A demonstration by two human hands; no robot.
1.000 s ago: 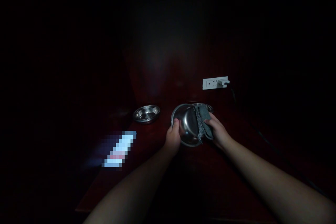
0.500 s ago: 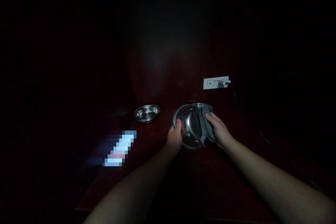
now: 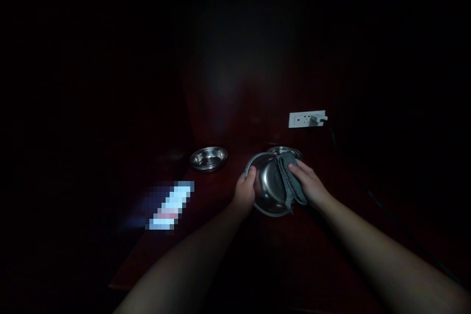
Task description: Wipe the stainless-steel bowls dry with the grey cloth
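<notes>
A shiny steel bowl [image 3: 268, 184] is held tilted on its side above the dark red table. My left hand [image 3: 245, 190] grips its left rim, thumb on the near face and the other fingers hidden behind. In my right hand [image 3: 308, 182] is a folded grey-green cloth [image 3: 290, 176], pressed against the right side of the bowl, with a checked edge hanging down. The fingers of that hand are partly covered by the cloth. Just behind the bowl, a second steel dish [image 3: 283, 149] shows only its upper rim.
Steel dishes [image 3: 208, 158], seemingly stacked, stand at the back left of the table [image 3: 217, 191]. A lit, pixelated screen [image 3: 172, 206] lies at the left edge. On the back wall is a white socket [image 3: 300, 119] with a plug and dark cable. Surroundings are very dark.
The bowl, cloth and both hands sit slightly lower and further right in view. More of the dish behind the bowl shows. Both grips are unchanged.
</notes>
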